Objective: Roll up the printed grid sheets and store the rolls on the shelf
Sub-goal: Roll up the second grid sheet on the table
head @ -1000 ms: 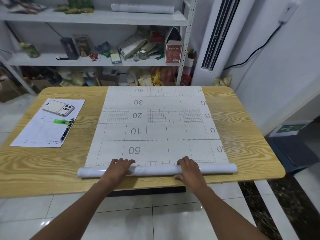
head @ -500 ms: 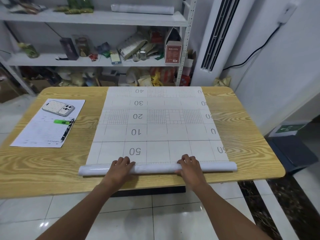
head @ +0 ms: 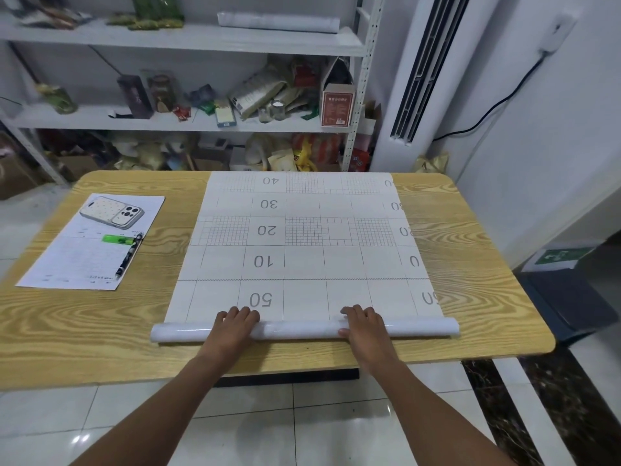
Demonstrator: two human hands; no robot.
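A printed grid sheet (head: 302,237) lies flat on the wooden table (head: 470,264), its numbers upside down to me. Its near end is wound into a white roll (head: 302,329) lying across the table near the front edge. My left hand (head: 233,327) lies over the roll left of centre, fingers curled over its far side. My right hand (head: 364,326) covers it right of centre, fingers over the top and thumb on the near side. A finished roll (head: 279,21) lies on the top board of the white shelf (head: 188,38) behind the table.
On the table's left lies a paper form (head: 87,250) with a phone (head: 112,211), a green lighter (head: 117,239) and a pen (head: 129,257) on it. The lower shelf boards hold boxes, jars and bags. A standing air conditioner (head: 420,79) is at the back right.
Both hands have pushed the roll a little farther away from me, so the roll has taken up more of the sheet and sits closer to the row marked 50.
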